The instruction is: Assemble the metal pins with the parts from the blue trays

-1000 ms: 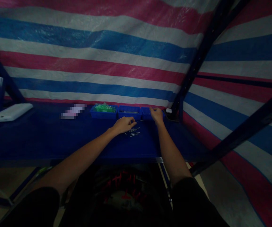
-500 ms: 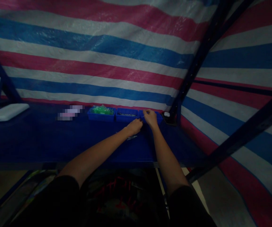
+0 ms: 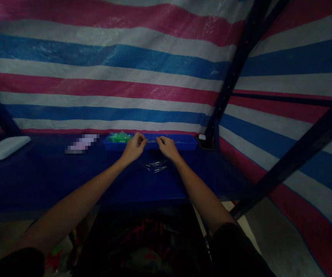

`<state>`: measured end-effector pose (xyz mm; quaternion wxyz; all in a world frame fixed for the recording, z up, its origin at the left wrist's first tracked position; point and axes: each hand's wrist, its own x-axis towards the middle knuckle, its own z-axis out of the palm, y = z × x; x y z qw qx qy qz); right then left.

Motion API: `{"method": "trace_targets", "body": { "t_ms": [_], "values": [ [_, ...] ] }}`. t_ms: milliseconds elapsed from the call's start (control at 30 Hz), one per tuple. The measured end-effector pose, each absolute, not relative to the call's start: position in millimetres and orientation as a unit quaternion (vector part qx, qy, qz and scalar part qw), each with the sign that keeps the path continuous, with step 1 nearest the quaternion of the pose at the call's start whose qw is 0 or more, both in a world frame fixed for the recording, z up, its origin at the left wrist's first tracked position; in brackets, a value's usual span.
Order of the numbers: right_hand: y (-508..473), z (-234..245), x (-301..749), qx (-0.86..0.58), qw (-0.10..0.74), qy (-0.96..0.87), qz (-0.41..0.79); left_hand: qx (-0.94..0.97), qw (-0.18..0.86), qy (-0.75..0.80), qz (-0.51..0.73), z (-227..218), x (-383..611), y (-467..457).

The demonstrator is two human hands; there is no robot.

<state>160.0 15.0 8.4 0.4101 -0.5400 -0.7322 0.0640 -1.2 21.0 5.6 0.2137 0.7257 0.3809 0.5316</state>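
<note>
My left hand (image 3: 135, 147) is closed in a pinch in front of the blue bins. Facing it, my right hand (image 3: 168, 147) is pinched too, a short gap away. A thin silvery line (image 3: 152, 141) shows between the fingertips; whether it is held or lies in the bin behind cannot be made out. Below the hands, several thin metal pin-like pieces (image 3: 155, 164) lie scattered on the blue table. The left blue bin (image 3: 112, 146) contains green material in clear plastic (image 3: 120, 137). The middle bin is partly covered by my hands, and the right bin (image 3: 187, 144) stands beside it.
On the blue tabletop (image 3: 67, 177), a white power-bank-like block (image 3: 5, 148) lies far left. A blurred pinkish item (image 3: 82, 144) is left of the bins. A small white case (image 3: 202, 137) sits on a dark flat object at right. Blue metal posts and striped sheeting enclose the table.
My left hand has moved left and up from over the metal pieces, uncovering them. My right hand has come left, away from the right bin. The view has shifted slightly.
</note>
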Motion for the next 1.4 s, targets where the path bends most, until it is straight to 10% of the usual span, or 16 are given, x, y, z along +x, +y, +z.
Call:
{"method": "trace_targets", "body": {
  "t_ms": [333, 933, 1400],
  "values": [
    [17, -4, 140, -0.539, 0.366, -0.753, 0.088, 0.445, 0.570, 0.333, 0.605, -1, 9, 13],
    [10, 2, 134, -0.553, 0.422, -0.701, 0.159, 0.439, 0.586, 0.302, 0.610, 2, 6, 8],
    [13, -1, 139, -0.501, 0.444, -0.665, 0.332, 0.595, 0.407, 0.382, 0.578, -4, 4, 8]
  ]
}}
